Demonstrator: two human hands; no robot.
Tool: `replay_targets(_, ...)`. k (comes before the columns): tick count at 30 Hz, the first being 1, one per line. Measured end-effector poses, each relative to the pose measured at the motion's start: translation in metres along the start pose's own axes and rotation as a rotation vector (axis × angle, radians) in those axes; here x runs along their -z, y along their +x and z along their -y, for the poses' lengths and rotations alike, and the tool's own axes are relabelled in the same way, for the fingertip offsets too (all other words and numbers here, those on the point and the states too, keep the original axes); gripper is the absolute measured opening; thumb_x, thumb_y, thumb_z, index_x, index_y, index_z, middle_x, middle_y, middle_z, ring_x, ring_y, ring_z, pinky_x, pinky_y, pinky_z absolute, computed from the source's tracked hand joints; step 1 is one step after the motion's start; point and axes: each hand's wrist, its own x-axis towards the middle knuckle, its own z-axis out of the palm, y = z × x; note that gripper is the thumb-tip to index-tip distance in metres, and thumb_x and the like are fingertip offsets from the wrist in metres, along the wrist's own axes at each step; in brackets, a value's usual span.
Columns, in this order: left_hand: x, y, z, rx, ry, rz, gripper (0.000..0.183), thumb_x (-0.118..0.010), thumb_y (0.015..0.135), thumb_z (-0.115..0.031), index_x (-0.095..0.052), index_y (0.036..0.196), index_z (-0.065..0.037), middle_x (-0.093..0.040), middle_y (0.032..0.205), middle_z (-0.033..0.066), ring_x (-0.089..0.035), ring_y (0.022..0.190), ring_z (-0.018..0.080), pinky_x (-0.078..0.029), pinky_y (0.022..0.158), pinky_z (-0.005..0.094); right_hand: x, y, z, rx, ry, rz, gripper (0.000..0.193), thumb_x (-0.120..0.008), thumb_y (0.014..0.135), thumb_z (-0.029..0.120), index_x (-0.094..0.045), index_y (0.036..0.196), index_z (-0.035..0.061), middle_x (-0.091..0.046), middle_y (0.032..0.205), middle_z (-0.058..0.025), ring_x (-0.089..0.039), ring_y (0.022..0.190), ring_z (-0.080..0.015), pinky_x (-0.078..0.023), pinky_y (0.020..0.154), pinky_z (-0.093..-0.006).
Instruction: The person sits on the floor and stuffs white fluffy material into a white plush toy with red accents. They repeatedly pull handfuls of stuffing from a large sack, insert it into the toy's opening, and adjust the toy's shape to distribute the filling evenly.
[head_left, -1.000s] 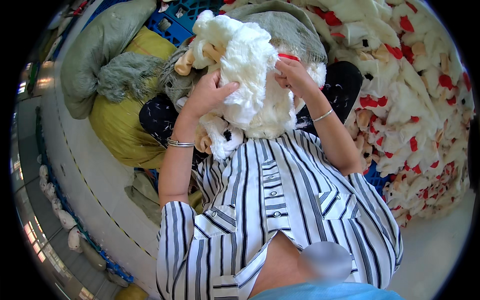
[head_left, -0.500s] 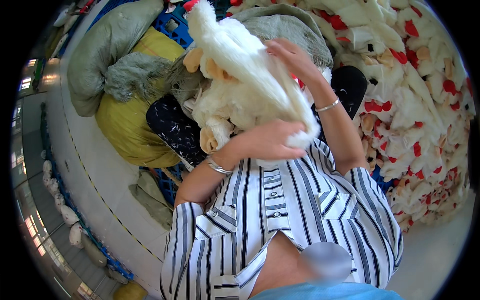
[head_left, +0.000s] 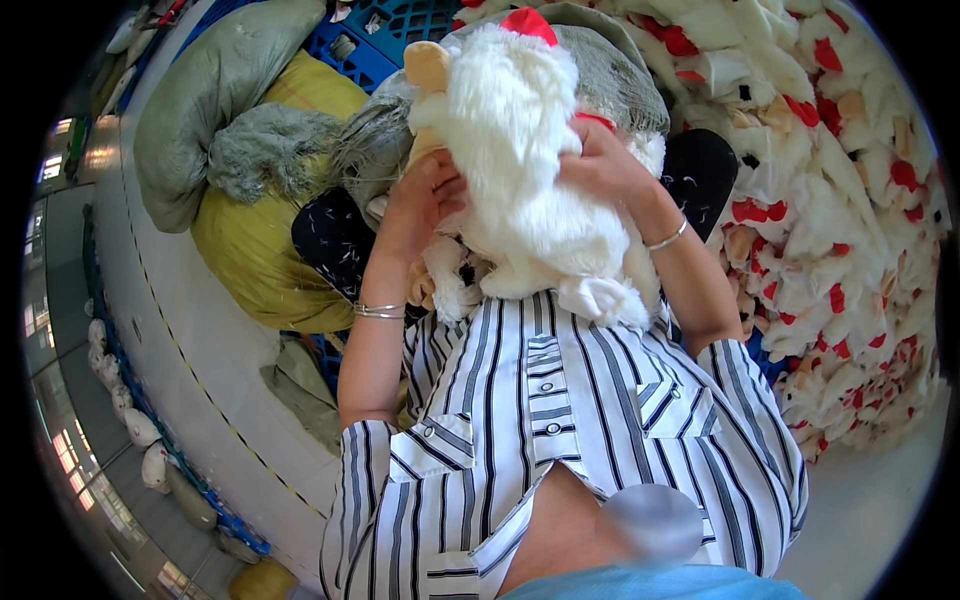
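A white, long-pile plush toy skin (head_left: 515, 140) hangs between my hands over my lap. It looks limp, with a red patch at its top and tan felt pieces along its left side. My left hand (head_left: 428, 195) is curled against its left edge, fingers bent and partly tucked behind the fur. On the other side my right hand (head_left: 605, 165) grips the plush near a red piece, its fingertips sunk in the pile. More white plush with tan parts (head_left: 445, 275) lies beneath, on my lap; how many pieces there are, I cannot tell.
At right rises a big heap of similar white plush skins (head_left: 810, 200) with red and tan parts. Grey-green woven sacks (head_left: 225, 80) and a yellow sack (head_left: 255, 250) sit at left. Blue plastic crates (head_left: 400, 28) stand behind, and a striped line (head_left: 190, 370) crosses the floor.
The plush has been turned from a slanting position to face upward, its red patch now at the top middle. My left hand moved up and left to its edge; my right hand shifted slightly lower.
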Motion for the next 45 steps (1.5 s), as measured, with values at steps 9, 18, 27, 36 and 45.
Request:
replay_targets(9,0.010,0.017,-0.013,-0.138,-0.651,0.145,0.044,-0.046,0.102,-0.029,-0.046,0.136,-0.002,-0.058,0.127,0.0110,-0.059,0.113,0.0228,-0.051,0.096,0.0368,-0.020,-0.040,0.100,0.406,-0.566,-0.031,0.029,-0.065,0.082,0.022,-0.067,0.094,-0.0043,-0.067,0.088,-0.0157,-0.064,0.080,-0.0279,-0.051,0.075,-0.0362)
replay_targets(18,0.006,0.006,-0.053,-0.285,-0.110,-0.026,0.032,-0.049,0.100,-0.017,-0.051,0.129,-0.006,-0.058,0.121,0.0046,-0.060,0.105,0.0152,-0.050,0.089,0.0282,-0.064,-0.089,0.199,1.752,0.235,0.187,0.014,-0.064,0.090,0.029,-0.068,0.101,0.0213,-0.064,0.100,0.0120,-0.056,0.095,-0.0022,-0.040,0.074,-0.0233)
replay_targets(27,0.032,0.020,-0.017,-0.603,0.417,0.083,0.041,-0.068,0.087,-0.011,-0.054,0.126,-0.005,-0.064,0.116,0.0067,-0.064,0.104,0.0165,-0.053,0.089,0.0307,-0.092,-0.066,0.231,1.929,0.151,0.335,0.028,-0.057,0.093,0.033,-0.066,0.116,0.0206,-0.059,0.124,0.0126,-0.048,0.118,-0.0041,-0.041,0.086,-0.0270)
replay_targets(36,0.001,0.010,-0.060,-0.385,0.309,0.035,0.030,-0.070,0.085,-0.012,-0.065,0.113,-0.004,-0.068,0.111,0.0068,-0.063,0.099,0.0136,-0.052,0.086,0.0294,-0.103,-0.056,0.232,2.037,0.183,0.363,0.040,-0.059,0.091,0.026,-0.058,0.130,0.0197,-0.054,0.133,0.0088,-0.041,0.128,-0.0067,-0.039,0.091,-0.0298)
replay_targets(45,-0.011,0.010,-0.062,-0.267,-0.069,0.208,0.048,-0.075,0.079,-0.009,-0.058,0.124,-0.003,-0.064,0.118,0.0080,-0.064,0.103,0.0220,-0.053,0.092,0.0337,-0.001,-0.032,0.137,1.119,0.046,-0.398,0.027,-0.045,0.099,0.024,-0.062,0.107,0.0042,-0.064,0.102,-0.0040,-0.059,0.089,-0.0117,-0.044,0.078,-0.0242)
